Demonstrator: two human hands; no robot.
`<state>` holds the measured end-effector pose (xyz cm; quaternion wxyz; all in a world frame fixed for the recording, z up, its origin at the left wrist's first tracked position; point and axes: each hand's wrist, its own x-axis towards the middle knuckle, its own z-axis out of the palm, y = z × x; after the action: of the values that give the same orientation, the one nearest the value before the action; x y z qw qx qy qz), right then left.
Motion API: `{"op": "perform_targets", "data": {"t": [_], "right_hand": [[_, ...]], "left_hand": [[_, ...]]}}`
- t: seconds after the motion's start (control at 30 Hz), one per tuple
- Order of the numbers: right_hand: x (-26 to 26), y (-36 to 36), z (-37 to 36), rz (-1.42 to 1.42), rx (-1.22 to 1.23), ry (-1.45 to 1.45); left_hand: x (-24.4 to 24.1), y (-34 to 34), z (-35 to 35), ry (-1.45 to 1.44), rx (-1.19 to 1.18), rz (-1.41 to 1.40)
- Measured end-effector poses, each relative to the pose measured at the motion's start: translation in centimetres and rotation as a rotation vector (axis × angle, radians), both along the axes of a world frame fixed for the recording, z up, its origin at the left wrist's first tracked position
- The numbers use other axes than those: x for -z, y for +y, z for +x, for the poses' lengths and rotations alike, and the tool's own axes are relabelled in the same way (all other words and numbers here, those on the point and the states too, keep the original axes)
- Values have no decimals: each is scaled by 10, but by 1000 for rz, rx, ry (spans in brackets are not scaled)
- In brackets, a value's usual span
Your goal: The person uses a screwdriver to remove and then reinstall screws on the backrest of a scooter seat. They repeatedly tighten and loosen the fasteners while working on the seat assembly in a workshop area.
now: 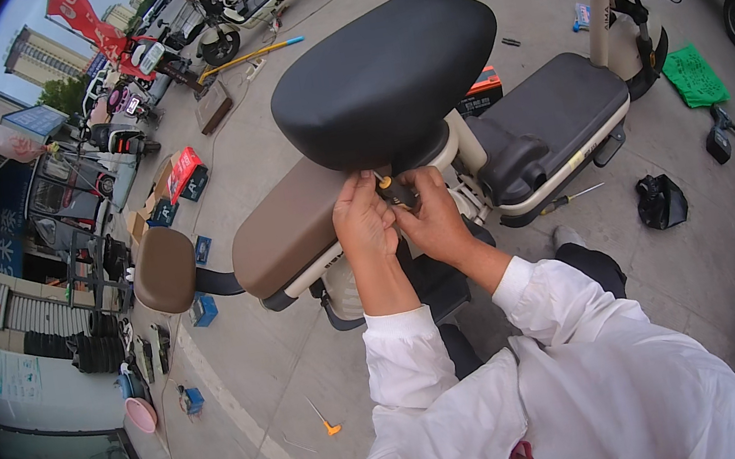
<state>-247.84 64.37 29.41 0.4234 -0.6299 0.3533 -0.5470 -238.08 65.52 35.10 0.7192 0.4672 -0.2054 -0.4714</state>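
Note:
My right hand [436, 215] grips a screwdriver [396, 190] with a dark and yellow handle, its metal shaft angled up and away from me. Beside that shaft are the bent fingers of my left hand [366, 219]; whether they pinch the shaft or a small part cannot be made out. The screwdriver's tip is hidden near the underside of a tilted-up black saddle [386, 75]. Both hands are at the middle of a cream electric scooter, between its brown rear seat [291, 227] and the dark footboard [549, 103].
A second screwdriver [572, 198] lies on the ground by the footboard, near a black plastic bag [661, 201]. Farther right are a cordless drill [724, 133] and a green bag [695, 75]. An orange-handled tool [330, 426] lies at lower left. Other scooters stand around.

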Motion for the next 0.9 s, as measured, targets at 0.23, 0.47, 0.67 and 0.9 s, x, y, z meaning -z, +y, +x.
{"op": "perform_targets", "data": {"t": [0.23, 0.47, 0.67, 0.9], "right_hand": [[6, 6, 11, 344, -274, -400], [12, 4, 15, 243, -194, -289], [13, 21, 10, 304, -56, -427], [20, 22, 10, 737, -200, -985]], "left_hand": [[-8, 4, 3, -25, -19, 15], [-13, 4, 0, -117, -19, 66], [-6, 2, 1, -165, 8, 86], [1, 0, 0, -303, -12, 54]]}}
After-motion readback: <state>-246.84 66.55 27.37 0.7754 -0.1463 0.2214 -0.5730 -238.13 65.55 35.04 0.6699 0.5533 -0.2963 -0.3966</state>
